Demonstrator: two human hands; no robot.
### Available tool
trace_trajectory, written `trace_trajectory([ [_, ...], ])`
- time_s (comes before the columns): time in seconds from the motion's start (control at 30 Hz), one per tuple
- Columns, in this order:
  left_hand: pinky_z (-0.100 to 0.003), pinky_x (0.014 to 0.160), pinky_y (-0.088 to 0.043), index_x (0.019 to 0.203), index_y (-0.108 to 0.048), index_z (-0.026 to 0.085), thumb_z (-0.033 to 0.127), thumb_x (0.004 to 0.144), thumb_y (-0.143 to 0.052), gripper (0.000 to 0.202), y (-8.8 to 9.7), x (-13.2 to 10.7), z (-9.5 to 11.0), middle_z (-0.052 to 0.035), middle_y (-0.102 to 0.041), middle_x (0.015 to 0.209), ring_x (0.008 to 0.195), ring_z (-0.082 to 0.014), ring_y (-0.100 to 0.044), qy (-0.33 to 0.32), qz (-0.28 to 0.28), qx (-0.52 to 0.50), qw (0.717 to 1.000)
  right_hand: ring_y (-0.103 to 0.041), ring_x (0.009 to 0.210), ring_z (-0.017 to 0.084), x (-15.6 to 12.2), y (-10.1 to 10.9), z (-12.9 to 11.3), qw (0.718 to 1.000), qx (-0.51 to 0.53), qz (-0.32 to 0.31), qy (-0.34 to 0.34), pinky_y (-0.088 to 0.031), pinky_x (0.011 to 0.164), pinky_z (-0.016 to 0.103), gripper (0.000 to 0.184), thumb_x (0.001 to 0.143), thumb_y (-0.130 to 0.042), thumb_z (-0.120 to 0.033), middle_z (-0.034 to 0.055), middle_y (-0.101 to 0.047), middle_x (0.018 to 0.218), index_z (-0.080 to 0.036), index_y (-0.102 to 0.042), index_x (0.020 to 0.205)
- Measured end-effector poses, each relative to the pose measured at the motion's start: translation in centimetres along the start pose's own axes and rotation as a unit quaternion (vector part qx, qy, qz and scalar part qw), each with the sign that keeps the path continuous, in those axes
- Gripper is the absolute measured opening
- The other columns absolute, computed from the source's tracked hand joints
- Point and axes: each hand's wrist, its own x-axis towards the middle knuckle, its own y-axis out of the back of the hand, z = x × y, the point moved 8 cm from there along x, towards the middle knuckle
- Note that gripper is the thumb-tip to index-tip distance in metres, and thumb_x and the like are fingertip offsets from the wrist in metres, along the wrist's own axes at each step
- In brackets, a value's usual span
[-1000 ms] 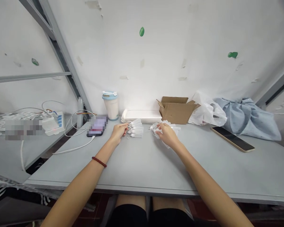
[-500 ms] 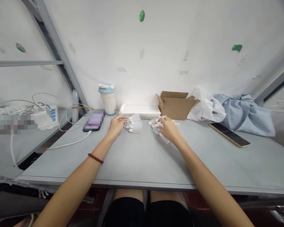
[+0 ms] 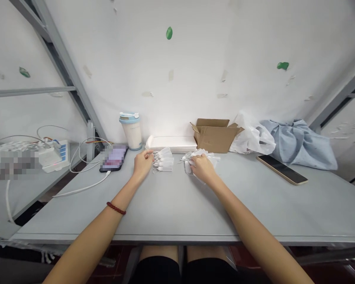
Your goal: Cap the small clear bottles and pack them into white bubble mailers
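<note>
In the head view, the left bunch of white tags [image 3: 165,161] lies flat toward the back edge of the desk [image 3: 177,213], nearer its left end than its right. Their long axes run sideways, roughly along the front edge; the looped cords point left, the broad ends right. The nearest tag lies almost parallel to that edge, while those behind it tilt, broad ends angled a little toward the back edge. The right bunch of tags [image 3: 198,152] is less orderly: some cords point left, and pieces splay in several directions.

The left hand [image 3: 143,163] is beside the left bunch's cords, thumb and fingertips close together; whether they pinch a cord cannot be told. The right hand [image 3: 203,167] rests over the right bunch with fingers bent down, covering much of it, so its grip cannot be made out either. Overlap makes the tags uncountable, and both forearms are cut off by the frame's bottom.

The tags are slim, pale and narrow, somewhat translucent in the right bunch, with thin whitish cords. Behind them sits a flat white stack [image 3: 173,144], beside a cardboard box [image 3: 215,138].
</note>
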Motion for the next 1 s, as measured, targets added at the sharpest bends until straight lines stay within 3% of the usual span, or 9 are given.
trace_trajectory([
  [0.2,-0.026,0.059,-0.041,0.094,-0.067,0.012,0.027,0.069,-0.047,0.035,-0.5,-0.7,1.1,0.0016,-0.057,0.052,0.056,-0.0159,-0.056,-0.025,-0.016,0.043,0.999,-0.048,0.1,0.028,0.2,-0.4,0.4,1.0,0.018,0.001,-0.01,-0.036,0.08,0.034,0.031,0.077,-0.046,-0.008,0.0173,-0.061,0.104,-0.009,-0.063,0.103],
  [0.37,-0.026,0.06,-0.043,0.096,-0.066,0.012,0.026,0.07,-0.046,0.035,-1.0,-1.7,2.6,0.0011,-0.058,0.054,0.059,-0.0165,-0.058,-0.052,-0.028,0.054,0.997,-0.05,0.096,0.025,0.3,1.1,0.9,0.992,0.109,0.06,0.001,-0.037,0.078,0.031,0.023,0.079,-0.048,-0.014,0.0146,-0.062,0.097,-0.011,-0.065,0.094],
  [0.47,-0.025,0.058,-0.042,0.096,-0.066,0.013,0.029,0.072,-0.048,0.034,-2.1,-2.5,3.5,0.0011,-0.057,0.056,0.058,-0.0152,-0.056,-0.082,-0.064,0.054,0.993,-0.053,0.085,0.017,-0.1,2.4,0.6,0.971,0.216,0.101,0.016,-0.038,0.074,0.027,0.018,0.078,-0.051,-0.015,0.0098,-0.062,0.093,-0.012,-0.065,0.09],
  [0.57,-0.023,0.053,-0.039,0.095,-0.065,0.012,0.032,0.073,-0.05,0.033,-3.2,-3.2,4.0,0.0018,-0.054,0.056,0.052,-0.012,-0.051,-0.1,-0.105,0.035,0.989,-0.053,0.075,0.013,-0.7,3.3,-0.7,0.939,0.324,0.097,0.058,-0.039,0.069,0.025,0.013,0.078,-0.053,-0.019,0.0045,-0.063,0.085,-0.014,-0.064,0.083],
  [0.7,-0.021,0.045,-0.034,0.099,-0.064,0.013,0.036,0.074,-0.053,0.036,-4.1,-3.5,3.9,0.002,-0.054,0.059,0.045,-0.0082,-0.043,-0.05,-0.167,-0.067,0.982,-0.053,0.071,0.012,-1.4,4.1,-2.0,0.906,0.401,0.097,0.095,-0.04,0.066,0.025,0.015,0.08,-0.052,-0.024,0.003,-0.064,0.085,-0.016,-0.064,0.084],
  [0.83,-0.021,0.042,-0.032,0.092,-0.065,0.012,0.042,0.075,-0.053,0.037,-4.7,-3.9,4.1,-0.0007,-0.056,0.062,0.044,-0.0071,-0.042,0.025,-0.218,-0.145,0.965,-0.054,0.074,0.013,-1.5,3.8,-2.3,0.894,0.426,0.093,0.101,-0.04,0.067,0.025,0.018,0.082,-0.05,-0.029,0.0029,-0.064,0.085,-0.016,-0.064,0.084],
  [1.0,-0.021,0.044,-0.032,0.076,-0.067,0.011,0.038,0.072,-0.059,0.028,-4.5,-4.1,4.5,-0.0021,-0.057,0.064,0.046,-0.0064,-0.042,0.021,-0.232,-0.156,0.96,-0.055,0.074,0.014,-1.3,3.2,-2.1,0.896,0.428,0.083,0.084,-0.041,0.066,0.026,0.022,0.083,-0.05,-0.031,0.0036,-0.063,0.083,-0.016,-0.064,0.089],
])
